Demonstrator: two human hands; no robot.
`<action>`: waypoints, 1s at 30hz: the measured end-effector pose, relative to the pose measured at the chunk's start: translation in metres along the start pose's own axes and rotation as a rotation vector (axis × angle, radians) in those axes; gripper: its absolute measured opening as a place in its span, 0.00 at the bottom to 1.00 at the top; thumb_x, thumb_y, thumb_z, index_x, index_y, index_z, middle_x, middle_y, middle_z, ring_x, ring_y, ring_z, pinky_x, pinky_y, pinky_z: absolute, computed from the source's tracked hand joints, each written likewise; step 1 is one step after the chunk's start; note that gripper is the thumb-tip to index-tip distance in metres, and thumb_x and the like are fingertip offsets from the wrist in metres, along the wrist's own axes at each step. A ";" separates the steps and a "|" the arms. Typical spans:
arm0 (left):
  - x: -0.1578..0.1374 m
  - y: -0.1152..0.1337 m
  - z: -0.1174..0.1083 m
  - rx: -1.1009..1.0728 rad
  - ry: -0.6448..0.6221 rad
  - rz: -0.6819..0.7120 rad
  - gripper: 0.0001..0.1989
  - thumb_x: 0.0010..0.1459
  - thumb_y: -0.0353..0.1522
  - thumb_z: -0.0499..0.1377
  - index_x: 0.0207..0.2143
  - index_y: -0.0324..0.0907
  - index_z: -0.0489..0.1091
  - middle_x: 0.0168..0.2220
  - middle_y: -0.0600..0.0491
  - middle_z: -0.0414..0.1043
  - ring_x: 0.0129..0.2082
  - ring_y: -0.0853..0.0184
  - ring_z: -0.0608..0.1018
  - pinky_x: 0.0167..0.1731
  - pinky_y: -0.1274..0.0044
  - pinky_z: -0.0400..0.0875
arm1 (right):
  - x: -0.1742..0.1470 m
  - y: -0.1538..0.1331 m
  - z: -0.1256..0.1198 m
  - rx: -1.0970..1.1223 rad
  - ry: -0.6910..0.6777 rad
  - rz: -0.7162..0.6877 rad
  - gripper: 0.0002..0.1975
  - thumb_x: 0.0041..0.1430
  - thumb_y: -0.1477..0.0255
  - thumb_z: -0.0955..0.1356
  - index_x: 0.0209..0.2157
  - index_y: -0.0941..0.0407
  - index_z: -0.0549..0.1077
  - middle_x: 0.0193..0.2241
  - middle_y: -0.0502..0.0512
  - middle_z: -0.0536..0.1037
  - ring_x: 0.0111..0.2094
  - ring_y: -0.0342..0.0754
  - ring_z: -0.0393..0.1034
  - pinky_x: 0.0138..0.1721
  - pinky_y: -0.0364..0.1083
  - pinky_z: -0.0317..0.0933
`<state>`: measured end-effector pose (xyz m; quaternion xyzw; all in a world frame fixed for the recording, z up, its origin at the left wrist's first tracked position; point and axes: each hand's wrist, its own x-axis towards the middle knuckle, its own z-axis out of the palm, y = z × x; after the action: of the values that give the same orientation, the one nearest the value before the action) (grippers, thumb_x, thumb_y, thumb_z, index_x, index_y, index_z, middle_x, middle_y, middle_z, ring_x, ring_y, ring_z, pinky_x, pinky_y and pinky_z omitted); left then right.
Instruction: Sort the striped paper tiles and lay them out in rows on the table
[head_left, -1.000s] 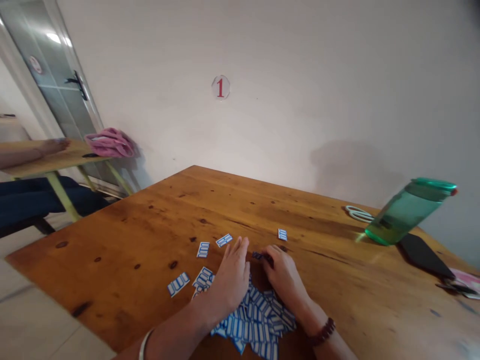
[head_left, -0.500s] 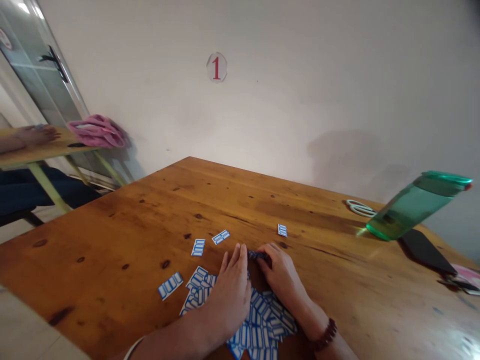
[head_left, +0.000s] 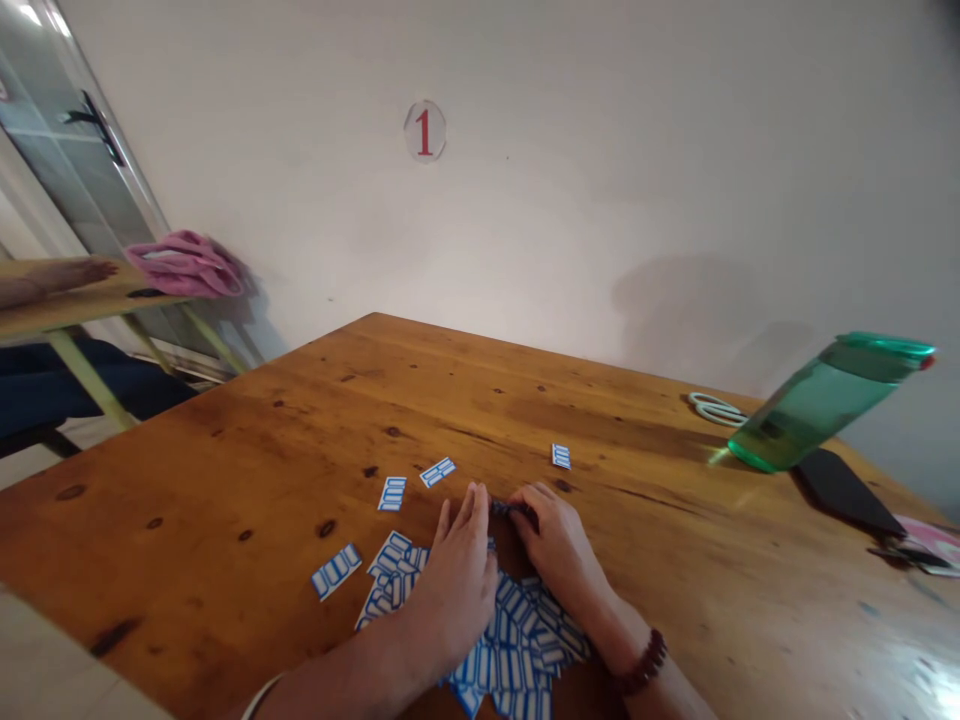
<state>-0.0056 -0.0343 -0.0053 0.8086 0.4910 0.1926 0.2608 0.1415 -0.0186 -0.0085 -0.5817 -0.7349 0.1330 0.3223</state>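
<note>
Small white sheets of blue-framed labels (head_left: 510, 630) lie in a loose pile on the wooden table (head_left: 255, 460), partly under my forearms. My left hand (head_left: 459, 580) rests on its edge over the pile, fingers stretched out and pointing away from me. Between the two hands is a small stack of label sheets (head_left: 501, 508), seen nearly edge-on. My right hand (head_left: 555, 535) curls its fingers round the right end of that stack, while the left fingertips are at its left end. Single label sheets (head_left: 336, 571) lie apart from the pile, to the left and farther back.
A green bottle (head_left: 829, 405) leans at the right, by a black phone-like slab (head_left: 847, 490) and a coiled white cable (head_left: 716, 408). A wall (head_left: 525, 220) stands behind the table. At a second table on the left are another person's arm (head_left: 60, 278) and a pink cloth (head_left: 187, 265).
The view has shifted slightly. My hands keep nearly the same pose around the small stack. The other person's hand on the left now lies flatter.
</note>
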 end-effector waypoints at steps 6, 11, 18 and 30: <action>0.000 -0.002 0.003 -0.024 0.019 0.023 0.32 0.50 0.23 0.44 0.60 0.32 0.44 0.60 0.39 0.47 0.61 0.61 0.47 0.58 0.59 0.43 | 0.000 -0.001 0.000 0.000 0.001 0.000 0.07 0.53 0.81 0.62 0.26 0.56 0.69 0.25 0.51 0.70 0.28 0.45 0.65 0.29 0.42 0.55; 0.000 -0.004 0.004 -0.022 0.035 0.034 0.33 0.50 0.24 0.45 0.60 0.34 0.44 0.61 0.41 0.47 0.61 0.61 0.46 0.58 0.59 0.42 | 0.000 -0.001 0.001 0.004 0.007 -0.002 0.07 0.53 0.80 0.62 0.26 0.56 0.69 0.26 0.51 0.70 0.28 0.44 0.64 0.30 0.42 0.55; 0.000 0.002 0.000 -0.010 -0.017 -0.010 0.33 0.48 0.25 0.45 0.59 0.29 0.45 0.61 0.40 0.44 0.61 0.61 0.45 0.59 0.62 0.41 | 0.000 -0.002 0.001 0.009 -0.010 0.006 0.07 0.54 0.79 0.62 0.27 0.56 0.69 0.27 0.52 0.71 0.29 0.45 0.65 0.30 0.42 0.56; -0.001 0.006 -0.003 0.021 -0.050 -0.020 0.34 0.48 0.24 0.45 0.59 0.26 0.44 0.61 0.38 0.43 0.61 0.59 0.44 0.58 0.60 0.40 | 0.000 -0.003 0.000 -0.014 -0.027 0.016 0.07 0.55 0.79 0.62 0.27 0.57 0.69 0.27 0.52 0.70 0.29 0.45 0.65 0.30 0.42 0.55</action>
<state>-0.0033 -0.0370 0.0008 0.8108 0.4945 0.1647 0.2665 0.1392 -0.0196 -0.0073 -0.5880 -0.7354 0.1380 0.3073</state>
